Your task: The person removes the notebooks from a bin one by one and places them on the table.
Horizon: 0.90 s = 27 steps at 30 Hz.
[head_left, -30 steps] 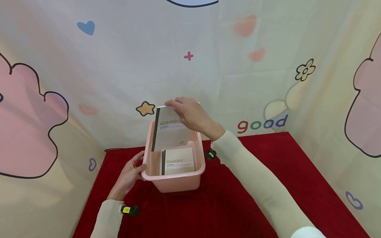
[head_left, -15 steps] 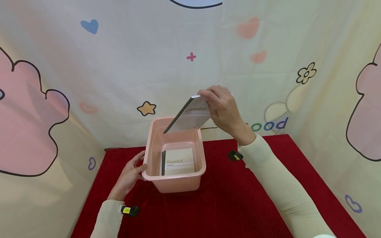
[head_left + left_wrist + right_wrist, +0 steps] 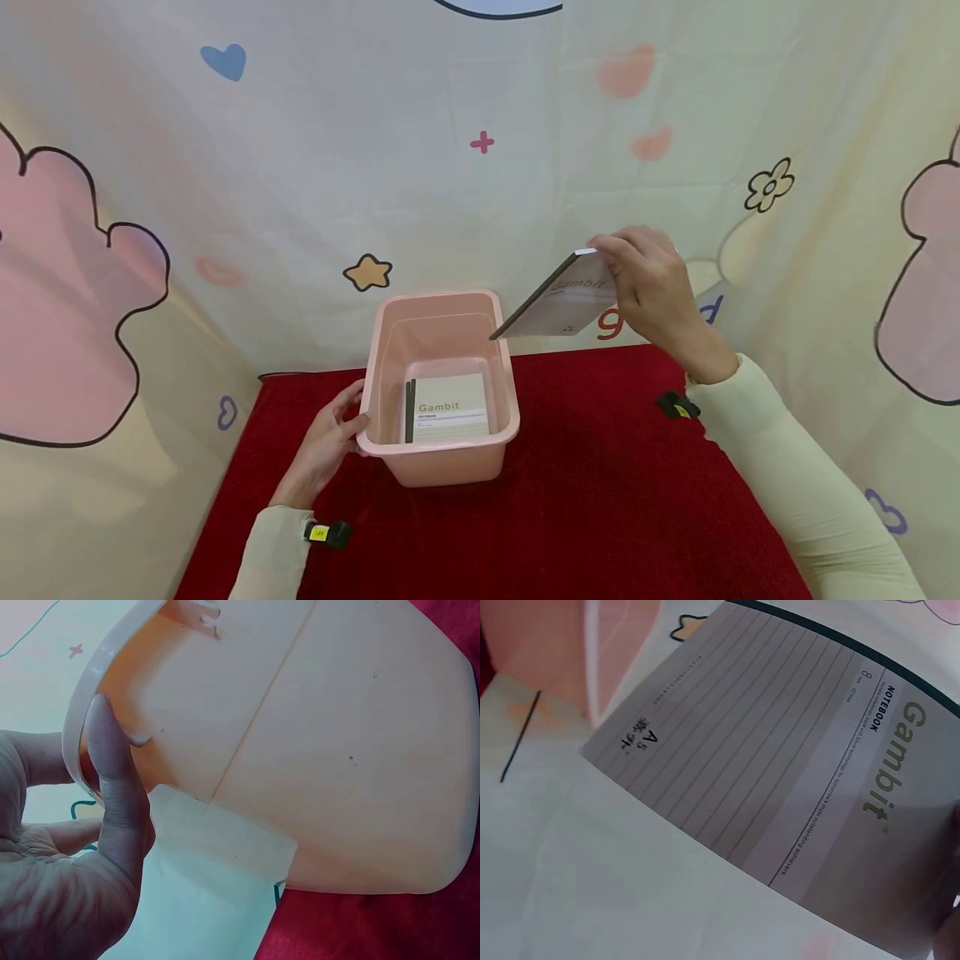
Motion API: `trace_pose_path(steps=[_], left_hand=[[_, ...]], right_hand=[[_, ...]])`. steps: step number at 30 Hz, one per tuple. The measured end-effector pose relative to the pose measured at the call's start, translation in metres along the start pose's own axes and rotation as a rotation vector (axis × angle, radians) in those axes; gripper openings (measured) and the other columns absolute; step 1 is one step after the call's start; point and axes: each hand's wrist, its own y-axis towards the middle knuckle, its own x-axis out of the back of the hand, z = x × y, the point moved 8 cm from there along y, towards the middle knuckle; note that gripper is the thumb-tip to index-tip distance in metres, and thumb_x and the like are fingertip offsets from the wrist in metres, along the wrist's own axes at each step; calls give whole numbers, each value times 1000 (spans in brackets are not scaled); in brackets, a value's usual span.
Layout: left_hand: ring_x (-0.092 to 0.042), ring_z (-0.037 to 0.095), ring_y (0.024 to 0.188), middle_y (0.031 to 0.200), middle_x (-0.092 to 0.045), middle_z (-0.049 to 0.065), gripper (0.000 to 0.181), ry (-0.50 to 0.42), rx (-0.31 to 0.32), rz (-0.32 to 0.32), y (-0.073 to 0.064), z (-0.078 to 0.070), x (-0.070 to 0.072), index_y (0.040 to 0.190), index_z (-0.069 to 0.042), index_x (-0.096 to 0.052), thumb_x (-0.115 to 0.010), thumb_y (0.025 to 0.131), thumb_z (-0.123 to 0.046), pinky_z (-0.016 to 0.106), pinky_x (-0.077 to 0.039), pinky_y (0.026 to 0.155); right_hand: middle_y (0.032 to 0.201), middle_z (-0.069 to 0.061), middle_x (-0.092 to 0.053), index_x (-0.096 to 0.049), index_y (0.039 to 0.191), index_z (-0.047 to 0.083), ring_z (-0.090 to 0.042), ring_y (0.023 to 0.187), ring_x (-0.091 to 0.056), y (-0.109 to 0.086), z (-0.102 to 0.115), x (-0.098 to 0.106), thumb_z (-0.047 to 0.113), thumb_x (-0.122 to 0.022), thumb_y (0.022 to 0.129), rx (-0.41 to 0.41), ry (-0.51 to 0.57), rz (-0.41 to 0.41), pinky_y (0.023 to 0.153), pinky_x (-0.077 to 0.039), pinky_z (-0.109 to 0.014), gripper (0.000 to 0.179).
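From here I see the right hand point(image 3: 651, 287) pinching the top edge of a pale, rectangular paper notebook point(image 3: 557, 310), aloft over the red cloth-covered surface point(image 3: 600, 492), right of the pink plastic tub point(image 3: 446, 467). Its long, dark-spined side slants down toward the tub. The left hand point(image 3: 328, 437), farther off, grips the tub's left rim.

From the head, the tub point(image 3: 442, 465) is viewed forward and down, from farthest back. Its wall point(image 3: 337, 727) is seen close up from the left wrist, past the left hand point(image 3: 75, 892); a notebook point(image 3: 802, 765) is faced closely from the right wrist. Both are shared with the head view.
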Motion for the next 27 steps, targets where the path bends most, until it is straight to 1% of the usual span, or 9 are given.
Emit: trace_pose_path(steps=[3,7,11,14,18,21,24,27], left_hand=[[-65,28,95,147,-37,14,67,6,4,-1,-1,0,-2,155,-20,-27,-59,97,-13,29,-59,65],[-67,22,91,148,-37,12,67,12,7,-7,-1,0,-3,155,-20,-27,-60,97,-13,30,-59,66],[-67,25,89,148,-38,13,66,9,-11,-7,0,-2,-2,154,-20,-28,-60,97,-12,29,-59,64],[-67,29,92,148,-37,14,66,12,-16,-3,1,-2,-2,155,-18,-27,-59,97,-13,28,-59,63],[-65,34,98,148,-37,12,67,9,-4,-13,2,2,0,154,-20,-27,-60,96,-14,29,-59,64],[-64,36,101,147,-38,9,67,6,-1,-23,3,3,1,154,-22,-29,-61,96,-15,30,-59,66],[-63,37,103,147,-39,8,68,12,-7,-22,2,2,1,154,-23,-28,-62,96,-16,30,-59,67],[-62,37,104,147,-38,8,68,17,-6,-23,1,2,1,154,-23,-28,-62,96,-16,30,-59,68]], right_hand=[[88,-13,-65,-67,108,7,-31,84,-57,-14,-9,3,-4,-57,92,-34,-12,65,82,-42,-45,22],[87,-13,-65,-67,110,6,-30,82,-56,-33,-24,4,-5,-57,92,-81,-52,147,80,-41,-43,23],[88,-11,-65,-66,113,6,-25,80,-56,-51,-38,-4,-4,-56,92,-140,-82,249,76,-42,-42,25],[89,-9,-66,-65,117,7,-22,77,-55,-66,-48,-20,-2,-56,94,-175,-89,350,75,-42,-42,26],[96,-9,-69,-63,121,8,-20,78,-58,-87,-58,-50,1,-55,96,-202,-53,493,73,-48,-40,27],[104,-9,-70,-62,126,10,-20,81,-60,-101,-63,-72,2,-54,97,-243,-22,601,72,-51,-39,31],[113,-11,-69,-59,130,13,-23,89,-62,-112,-71,-92,4,-53,98,-308,-12,709,81,-52,-43,34],[124,-13,-67,-57,134,13,-28,105,-64,-123,-80,-111,6,-50,99,-379,20,804,93,-52,-49,37]])
